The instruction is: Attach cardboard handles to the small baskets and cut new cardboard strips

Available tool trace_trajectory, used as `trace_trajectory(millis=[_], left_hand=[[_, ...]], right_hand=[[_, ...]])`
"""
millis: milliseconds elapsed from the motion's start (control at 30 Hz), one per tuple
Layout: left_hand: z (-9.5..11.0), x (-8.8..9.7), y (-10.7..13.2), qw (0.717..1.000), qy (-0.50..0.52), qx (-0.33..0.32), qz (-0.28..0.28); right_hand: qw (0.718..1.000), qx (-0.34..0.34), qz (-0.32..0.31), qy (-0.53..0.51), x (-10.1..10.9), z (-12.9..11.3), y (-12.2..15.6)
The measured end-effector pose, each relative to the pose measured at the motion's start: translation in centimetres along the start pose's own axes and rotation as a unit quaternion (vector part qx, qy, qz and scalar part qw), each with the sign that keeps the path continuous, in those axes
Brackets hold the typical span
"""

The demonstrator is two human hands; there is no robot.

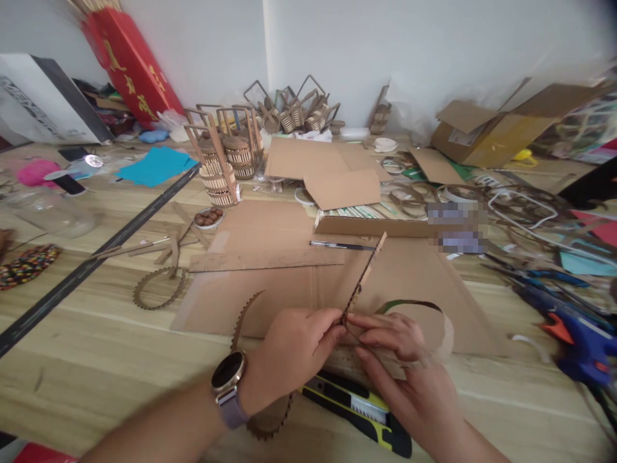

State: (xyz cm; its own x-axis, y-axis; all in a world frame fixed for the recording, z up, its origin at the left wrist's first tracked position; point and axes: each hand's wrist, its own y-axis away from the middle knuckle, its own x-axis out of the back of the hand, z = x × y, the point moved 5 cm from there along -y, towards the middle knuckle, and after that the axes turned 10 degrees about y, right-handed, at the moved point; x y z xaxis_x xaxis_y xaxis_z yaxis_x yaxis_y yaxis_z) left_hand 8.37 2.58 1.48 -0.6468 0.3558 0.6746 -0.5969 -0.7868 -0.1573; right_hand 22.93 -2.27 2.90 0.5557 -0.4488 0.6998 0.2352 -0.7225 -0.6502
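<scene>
My left hand [299, 341], with a watch on its wrist, pinches a narrow brown corrugated cardboard strip [365, 273] that slants up and away. My right hand [405, 354] meets the strip's near end, index fingertip and thumb around it; the exact grip is partly hidden. A ridged strip [237, 325] curls out beside my left wrist and reappears below it. Under my hands lies a yellow-and-black utility knife [357, 408]. A large cardboard sheet [289, 296] spreads beneath, bearing a pen [342, 245] and a flat cardboard strip [265, 260].
A blue glue gun [578, 334] and pliers [544, 276] lie at right. Left of the sheet are a ridged ring [159, 288] and a small dish of brown balls [209, 218]. Miniature tiered baskets [216, 173] stand behind, with an open box [501, 128] at back right.
</scene>
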Motion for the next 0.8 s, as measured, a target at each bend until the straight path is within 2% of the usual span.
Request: trace_trajectory(millis=[433, 800], left_hand=[[-0.13, -0.03, 0.22, 0.999, 0.031, -0.031, 0.024], [-0.14, -0.17, 0.02, 1.0, 0.021, 0.018, -0.009]], right_hand=[[1.0, -0.007, -0.014, 0.006, 0.42, 0.27, -0.27], [1.0, -0.01, -0.021, -0.018, -0.18, 0.19, 0.1]])
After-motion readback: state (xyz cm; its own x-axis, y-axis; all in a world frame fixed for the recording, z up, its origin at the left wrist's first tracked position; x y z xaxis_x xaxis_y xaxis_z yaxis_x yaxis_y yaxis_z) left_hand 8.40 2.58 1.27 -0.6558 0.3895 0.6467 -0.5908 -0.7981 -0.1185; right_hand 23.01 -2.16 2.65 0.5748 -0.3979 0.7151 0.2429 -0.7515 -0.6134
